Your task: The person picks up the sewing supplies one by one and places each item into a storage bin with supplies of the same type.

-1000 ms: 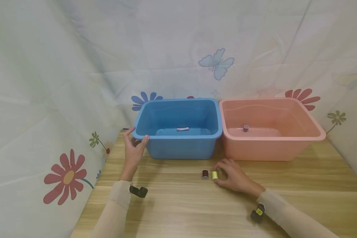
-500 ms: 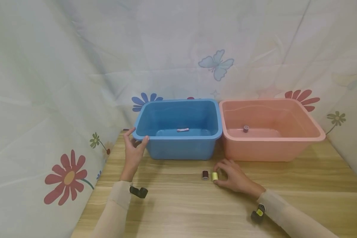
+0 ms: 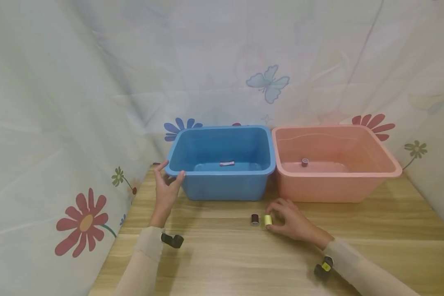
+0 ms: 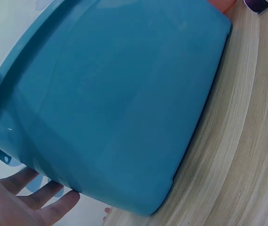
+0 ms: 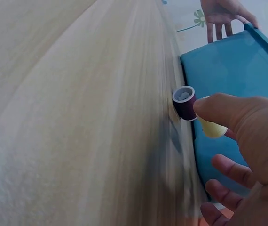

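Observation:
My left hand holds the front left corner of the blue plastic tub, thumb at the front rim and fingers along the side. In the left wrist view, the fingers reach past the tub's edge. My right hand pinches a yellow spool of thread between thumb and index finger, low over the table; in the right wrist view the other fingers are spread. A dark maroon spool of thread stands on the table just left of the yellow one.
A pink tub stands against the blue one's right side, with a small dark spool inside. A small pale pink strip lies in the blue tub. Behind the wooden table hangs a flowered white curtain.
The head view has tilted up slightly, so the scene sits a little lower. The yellow spool in my right hand has moved slightly right, away from the maroon one. My left hand stays put.

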### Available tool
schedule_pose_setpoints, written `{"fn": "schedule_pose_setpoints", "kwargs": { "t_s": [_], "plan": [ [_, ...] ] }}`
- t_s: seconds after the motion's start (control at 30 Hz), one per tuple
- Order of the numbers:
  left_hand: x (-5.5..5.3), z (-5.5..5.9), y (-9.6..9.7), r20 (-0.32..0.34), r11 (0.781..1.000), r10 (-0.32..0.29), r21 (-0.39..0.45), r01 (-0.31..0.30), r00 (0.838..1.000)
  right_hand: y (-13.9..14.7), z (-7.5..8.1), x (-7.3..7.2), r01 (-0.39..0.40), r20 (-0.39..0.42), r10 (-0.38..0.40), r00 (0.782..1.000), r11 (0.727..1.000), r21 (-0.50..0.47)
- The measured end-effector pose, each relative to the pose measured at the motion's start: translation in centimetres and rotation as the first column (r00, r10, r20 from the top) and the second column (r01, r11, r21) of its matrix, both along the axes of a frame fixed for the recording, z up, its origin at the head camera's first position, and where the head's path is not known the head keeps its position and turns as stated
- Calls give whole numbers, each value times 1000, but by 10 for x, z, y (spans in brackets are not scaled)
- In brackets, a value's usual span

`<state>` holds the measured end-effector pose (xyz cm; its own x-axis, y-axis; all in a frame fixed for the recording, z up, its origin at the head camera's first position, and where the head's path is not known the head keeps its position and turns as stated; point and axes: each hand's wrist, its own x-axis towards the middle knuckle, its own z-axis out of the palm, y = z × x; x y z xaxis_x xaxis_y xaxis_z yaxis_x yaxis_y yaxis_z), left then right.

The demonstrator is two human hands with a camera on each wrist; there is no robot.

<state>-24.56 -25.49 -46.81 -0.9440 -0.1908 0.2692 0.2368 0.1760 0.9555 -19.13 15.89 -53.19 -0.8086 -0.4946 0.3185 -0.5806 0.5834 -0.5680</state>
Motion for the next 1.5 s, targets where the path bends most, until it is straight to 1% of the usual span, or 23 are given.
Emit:
{"fn": "schedule_pose_setpoints", "kwargs": {
  "t_s": [0.13, 0.3, 0.37, 0.4, 0.53, 0.63, 0.9, 1.5],
  "plan": [
    [0, -1, 0, -1, 1000, 2, -3, -2, 1000, 1, 2, 2, -9, -10, 9, 1000, 1000, -10],
    [-1, -2, -2, 16, 1000, -8, -4, 8, 1000, 2, 6, 5, -6, 6, 6, 1000, 1000, -11],
    [0, -1, -2, 24, 1000, -13, -7, 13, 1000, 2, 8, 6, -3, 15, 3, 1000, 1000, -11],
    [2, 1, -2, 30, 1000, -14, -10, 14, 999, 2, 9, 7, -2, 17, 3, 1000, 1000, -11],
    [14, 19, 6, 40, 1000, -24, -18, 25, 999, 1, 12, 8, -2, 30, 3, 1000, 1000, -16],
    [21, 28, 10, 35, 999, -29, -16, 29, 999, 2, 14, 9, -5, 36, 5, 999, 1000, -17],
    [19, 28, 11, 22, 1000, -31, -6, 31, 999, 4, 16, 10, -11, 37, 12, 999, 1000, -28],
    [18, 28, 11, 28, 999, -27, -16, 28, 999, 8, 18, 10, -10, 44, 11, 999, 1000, -27]
  ]
}}
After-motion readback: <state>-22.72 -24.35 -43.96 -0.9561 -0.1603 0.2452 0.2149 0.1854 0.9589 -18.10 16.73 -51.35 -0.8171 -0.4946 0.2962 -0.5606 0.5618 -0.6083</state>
